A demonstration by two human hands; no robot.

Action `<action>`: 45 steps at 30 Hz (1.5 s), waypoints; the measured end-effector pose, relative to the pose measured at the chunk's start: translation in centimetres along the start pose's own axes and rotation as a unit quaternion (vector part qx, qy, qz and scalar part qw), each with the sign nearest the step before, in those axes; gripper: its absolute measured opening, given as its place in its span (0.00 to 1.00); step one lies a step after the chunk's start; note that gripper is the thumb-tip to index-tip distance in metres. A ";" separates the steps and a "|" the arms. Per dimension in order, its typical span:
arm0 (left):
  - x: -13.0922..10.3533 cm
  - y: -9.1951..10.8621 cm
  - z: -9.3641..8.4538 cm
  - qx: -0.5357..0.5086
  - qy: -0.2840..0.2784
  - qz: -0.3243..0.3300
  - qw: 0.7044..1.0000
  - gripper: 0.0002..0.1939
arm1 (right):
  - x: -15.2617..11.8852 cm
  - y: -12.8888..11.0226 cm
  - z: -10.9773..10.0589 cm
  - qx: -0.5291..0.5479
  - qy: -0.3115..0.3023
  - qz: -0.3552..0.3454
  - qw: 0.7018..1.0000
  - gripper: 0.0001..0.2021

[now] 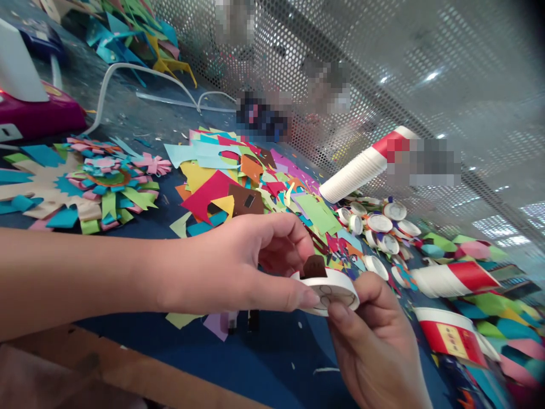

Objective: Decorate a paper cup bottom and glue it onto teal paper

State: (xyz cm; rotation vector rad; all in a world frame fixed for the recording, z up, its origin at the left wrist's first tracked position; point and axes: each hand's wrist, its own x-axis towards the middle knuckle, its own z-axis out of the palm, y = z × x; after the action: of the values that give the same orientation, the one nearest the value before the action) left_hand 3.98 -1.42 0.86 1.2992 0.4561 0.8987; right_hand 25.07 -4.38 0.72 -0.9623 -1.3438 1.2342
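Between my two hands is a small round white paper cup base (334, 292) with black curved lines drawn on its flat face. A dark brown paper piece (315, 267) stands up from its rim. My left hand (272, 267) grips it from the left, thumb on the drawn face and fingers behind. My right hand (374, 329) pinches the lower right edge with thumb and fingers. Beyond my hands lies a heap of coloured paper scraps (213, 190). Several similar cut cup bases (378, 222) lie to the right of the heap.
A stack of paper cups (361, 167) leans by the perforated metal screen (323, 85); another stack (455, 278) lies at right near a red-and-white cup (451, 335). Paper flowers (106, 182) lie left. A white cable (104, 85) runs past a purple device (42, 113).
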 end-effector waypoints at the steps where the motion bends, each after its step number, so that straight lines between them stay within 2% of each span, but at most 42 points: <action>1: 0.0 -0.1 0.0 0.008 0.009 0.004 1.000 0.13 | -0.1 0.0 -0.1 0.001 -0.006 0.006 1.000 0.09; 6: 0.0 -0.2 0.0 0.043 0.033 0.009 0.998 0.11 | -0.3 0.4 -0.5 0.007 -0.040 0.027 0.999 0.08; 9: 0.1 -0.1 -0.2 0.077 0.029 0.010 0.997 0.12 | -0.3 0.4 -0.3 0.013 -0.034 0.013 0.999 0.08; 15: 0.1 0.2 -0.3 0.094 0.017 0.022 0.995 0.06 | -0.1 0.2 0.3 0.002 -0.010 -0.024 1.000 0.08; 23: 0.0 0.0 -0.2 0.083 0.024 0.021 0.996 0.03 | -0.2 0.2 0.2 0.023 -0.025 -0.009 0.999 0.08; 30: 0.1 0.3 -0.1 0.081 0.010 0.023 0.996 0.05 | -0.2 0.5 -0.3 -0.041 -0.008 -0.014 0.999 0.07; 34: 0.1 0.4 -0.2 0.110 0.013 0.021 0.994 0.03 | -0.4 0.5 -0.5 -0.113 -0.030 -0.037 0.992 0.10; 37: -0.1 0.5 -0.3 0.149 0.007 0.022 0.989 0.03 | -0.4 0.2 -0.4 -0.227 -0.061 -0.108 0.966 0.15; 40: -0.5 0.3 -0.3 0.246 -0.012 0.056 0.967 0.01 | 0.0 -0.1 -0.2 -0.343 -0.086 -0.191 0.916 0.11; 43: -0.9 0.1 -0.2 0.377 -0.046 0.165 0.910 0.08 | 0.1 -0.6 -0.3 -0.411 -0.089 -0.311 0.852 0.11; 45: -1.3 0.1 -0.1 0.452 -0.052 0.238 0.858 0.09 | -0.3 -1.2 -0.6 -0.461 -0.088 -0.390 0.792 0.13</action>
State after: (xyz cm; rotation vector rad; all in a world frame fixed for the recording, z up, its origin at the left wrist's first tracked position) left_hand 3.13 -2.35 0.69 2.3933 0.5004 1.0519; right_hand 25.79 -4.76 1.85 -0.7455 -2.2562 -0.0401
